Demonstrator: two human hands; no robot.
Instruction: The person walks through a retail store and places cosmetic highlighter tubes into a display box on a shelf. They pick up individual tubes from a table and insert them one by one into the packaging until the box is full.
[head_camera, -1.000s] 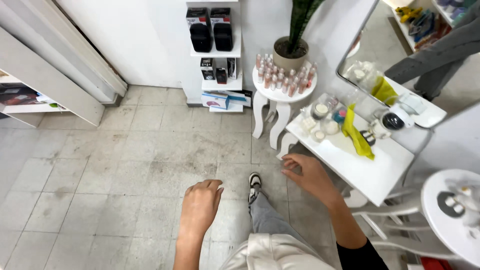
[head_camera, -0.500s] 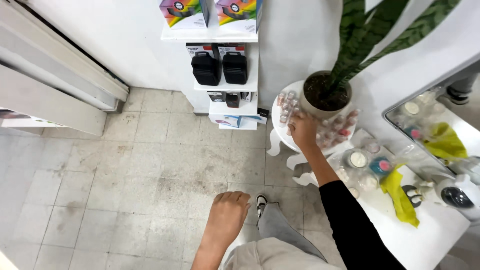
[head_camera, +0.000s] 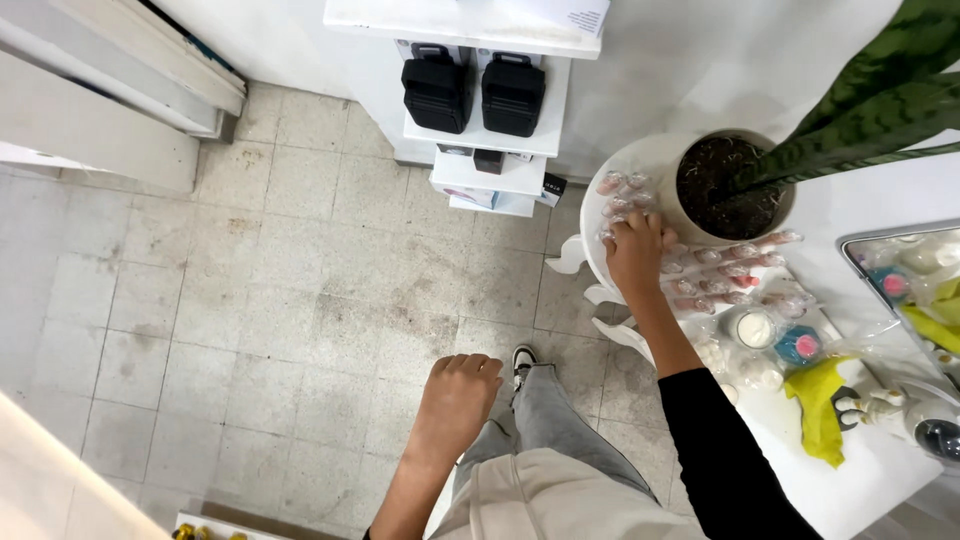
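**Hand among the small bottles**

Right hand (head_camera: 634, 252) rests palm-down on a cluster of small clear bottles (head_camera: 700, 270) w/ pinkish tops, packed on a round white side table (head_camera: 600, 215) beside a potted plant (head_camera: 735, 185). Fingers spread over the nearest bottles; can't tell if any is gripped. Left hand (head_camera: 457, 395) hangs over the tiled floor (head_camera: 260, 300), fingers loosely curled, holding nothing. White desk (head_camera: 870, 480) w/ jars and yellow cloth (head_camera: 820, 405) adjoins at right.

Right hand (head_camera: 635, 252) extended forward at centre right, fingers spread downward, left hand (head_camera: 458, 395) loosely curled, lower centre.
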